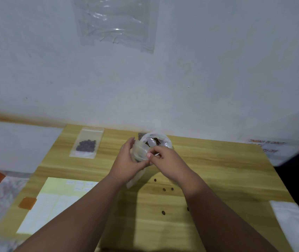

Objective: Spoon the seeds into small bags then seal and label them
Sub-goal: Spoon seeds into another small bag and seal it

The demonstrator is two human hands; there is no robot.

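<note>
Filling stage: left hand (126,161) grips an open small bag (139,151) beside the seed sack (161,140), right hand (166,160) pinches what looks like a spoon (156,154); one filled bag (86,144) lies far left, label sheet (54,202) near, sealing and labelling apparently remain

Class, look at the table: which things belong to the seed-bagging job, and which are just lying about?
Job: small bag, held; spoon; big bag of seeds; filled bag; label sheet; spilled seeds.
Lying about: orange tag; white sheet, use unclear; notice; plastic on the wall.
</note>
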